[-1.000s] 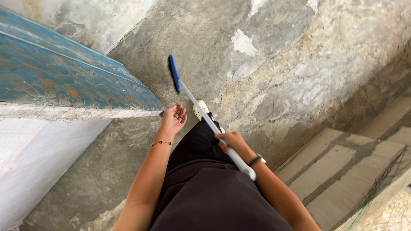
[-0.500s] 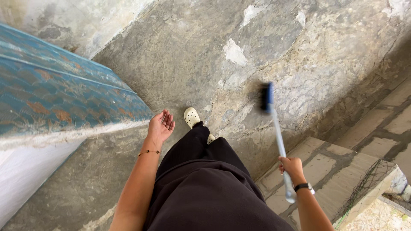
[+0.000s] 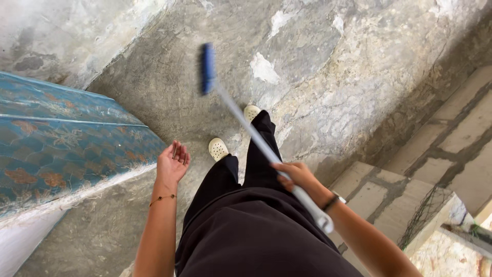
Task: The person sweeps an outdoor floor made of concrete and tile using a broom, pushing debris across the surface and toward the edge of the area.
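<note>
Right hand [image 3: 296, 177] clenched around pale broom handle [image 3: 256, 141], gripped near upper end so blue brush head [image 3: 207, 67] is carried out ahead over concrete floor [image 3: 318, 77]; head blurred. Left hand [image 3: 172, 163] released, fingers spread, nothing held, kept just beside patterned blue mattress [image 3: 61, 143], likely for balance. White clogs [image 3: 218, 149] planted below handle.

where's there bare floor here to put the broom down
The widest bare patch is the concrete floor ahead of the cream shoes, past the blue broom head. A narrower strip runs between the patterned mattress and the left hand. Lower right is crowded: concrete blocks and wire mesh beside the right hand.
</note>
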